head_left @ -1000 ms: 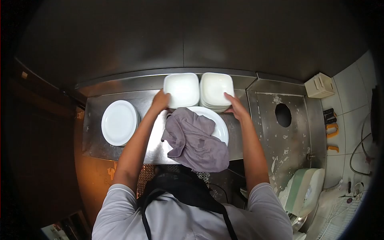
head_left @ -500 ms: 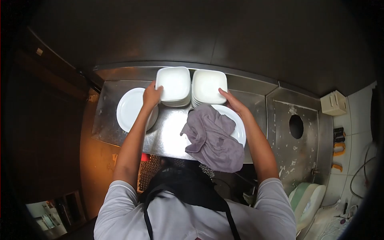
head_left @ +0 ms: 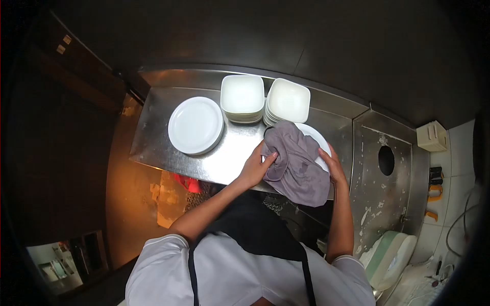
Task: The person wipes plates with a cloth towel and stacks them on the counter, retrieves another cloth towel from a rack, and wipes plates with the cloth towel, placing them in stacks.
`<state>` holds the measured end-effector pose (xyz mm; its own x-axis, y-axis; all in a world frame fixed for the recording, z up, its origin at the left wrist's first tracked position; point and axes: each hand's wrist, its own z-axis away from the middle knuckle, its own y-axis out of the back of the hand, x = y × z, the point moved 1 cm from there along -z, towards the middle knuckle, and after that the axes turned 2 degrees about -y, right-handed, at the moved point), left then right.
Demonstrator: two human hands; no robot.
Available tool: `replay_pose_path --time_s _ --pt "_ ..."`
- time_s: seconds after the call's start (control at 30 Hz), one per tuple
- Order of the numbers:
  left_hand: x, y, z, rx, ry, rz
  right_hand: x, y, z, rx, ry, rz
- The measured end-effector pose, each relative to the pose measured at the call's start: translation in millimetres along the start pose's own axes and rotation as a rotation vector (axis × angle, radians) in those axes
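Note:
A crumpled mauve cloth (head_left: 298,166) lies over a round white plate (head_left: 317,136), hiding most of it. My left hand (head_left: 258,167) grips the cloth's left side with the thumb on top; its other fingers are partly hidden. At the plate's right rim is my right hand (head_left: 333,163), thumb over the edge and fingers outside it. Behind the cloth stand two stacks of square white bowls, the left bowl stack (head_left: 242,95) and the right bowl stack (head_left: 289,100). Farther left sits a stack of round white plates (head_left: 196,126).
The steel counter (head_left: 153,122) has a raised back edge. To the right is a steel basin area (head_left: 372,204) with a dark round hole (head_left: 386,160). Orange-handled tools (head_left: 435,193) and a cream box (head_left: 432,136) are at the right wall.
Both hands have left the square bowl stacks. My left hand has moved right and down onto the cloth, and my right hand has come down to the plate rim. The view has shifted.

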<state>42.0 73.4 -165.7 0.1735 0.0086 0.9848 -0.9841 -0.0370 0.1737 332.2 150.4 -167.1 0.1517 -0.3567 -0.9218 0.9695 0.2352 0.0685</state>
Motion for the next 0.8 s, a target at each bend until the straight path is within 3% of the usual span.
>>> replay_pose_path --time_s 0.1,0.23,0.37,0.47,0.53,0.6,0.7,0.73,0.8 --pt "-1.8 16.3 -3.9 -0.095 0.123 0.139 -2.1 -9.7 3.4 0.034 0.017 0.001" --pt "-14.0 50.1 -4.2 -0.115 0.076 0.190 14.8 -40.0 3.3 0.066 0.000 -0.004" --pt "-17.3 83.4 -1.8 -0.102 0.111 0.224 -15.4 -73.1 16.0 0.123 0.073 0.275" --pt "-30.5 103.8 -5.2 -0.007 0.019 0.074 -79.3 -121.7 54.4 0.402 0.498 0.680" --pt "-22.2 111.4 -0.4 0.071 -0.025 0.049 -108.2 -171.2 66.3 0.220 0.766 0.891" --pt "-12.1 112.2 0.2 0.119 -0.054 0.113 -87.8 -218.4 69.7 0.023 0.774 1.067" --pt "-17.0 112.1 -9.8 0.087 -0.097 0.035 -71.5 -223.7 94.8 -0.033 0.668 1.116" --pt "-12.3 109.0 -13.4 0.124 -0.137 0.078 -65.9 -211.5 108.8 -0.007 0.671 1.160" --pt "-0.7 115.3 -21.1 -0.035 -0.063 -0.072 -55.0 -173.5 122.2 0.100 0.642 1.235"
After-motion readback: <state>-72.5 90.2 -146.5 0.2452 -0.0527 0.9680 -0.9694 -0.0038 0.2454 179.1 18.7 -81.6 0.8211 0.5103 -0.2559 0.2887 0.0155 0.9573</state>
